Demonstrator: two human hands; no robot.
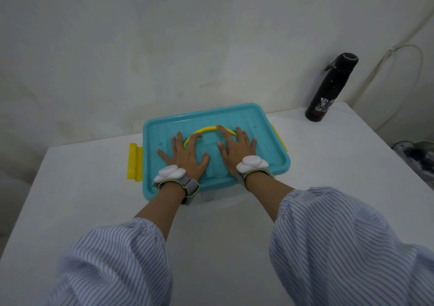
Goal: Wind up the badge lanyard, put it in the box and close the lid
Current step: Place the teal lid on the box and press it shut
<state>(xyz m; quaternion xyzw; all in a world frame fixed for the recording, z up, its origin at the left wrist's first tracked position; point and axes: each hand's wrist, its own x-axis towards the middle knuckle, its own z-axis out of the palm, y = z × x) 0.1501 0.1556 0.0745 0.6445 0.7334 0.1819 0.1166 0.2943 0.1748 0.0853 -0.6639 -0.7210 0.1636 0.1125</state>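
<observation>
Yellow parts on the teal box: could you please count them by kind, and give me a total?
Carry handle on the lid, under both hands' fingertips: 1
Side latches, one at the left end and one at the right end: 2
Total: 3

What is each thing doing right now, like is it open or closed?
Lid: on the box, pressed flat.
Left hand: open, flat on the lid.
Right hand: open, flat on the lid.
Left latch: sticking out, not snapped.
Right latch: can't tell.
Handle: lying flat.
Bottle: upright, capped.
</observation>
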